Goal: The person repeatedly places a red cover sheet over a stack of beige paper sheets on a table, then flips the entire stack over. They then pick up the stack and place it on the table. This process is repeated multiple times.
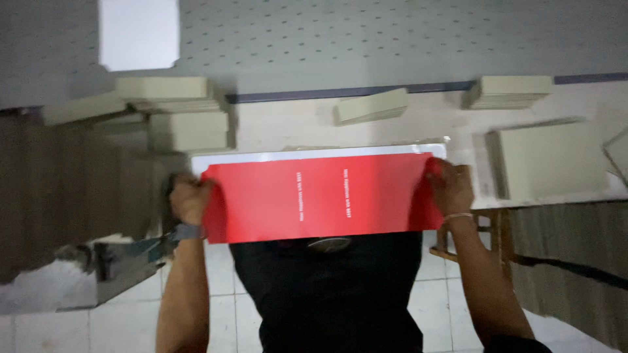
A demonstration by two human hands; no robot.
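Off to the left, stacks of pale cardboard pieces (171, 98) are piled on the tabletop (288, 124). The left hand (190, 199) is closed on the left edge of a wide glossy red paper sheet (320, 196), held at the tabletop's near edge over a white sheet (314, 155). It's probably light, floppy and easily creased, so the two short ends seem the best hold. Its long axis runs left-right. The right hand (451, 188) is pinched shut on the right edge.

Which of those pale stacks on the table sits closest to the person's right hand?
The big flat stack at the table's right edge, just beside the right hand gripping the red sheet. The other stacks lie farther back or off to the left.
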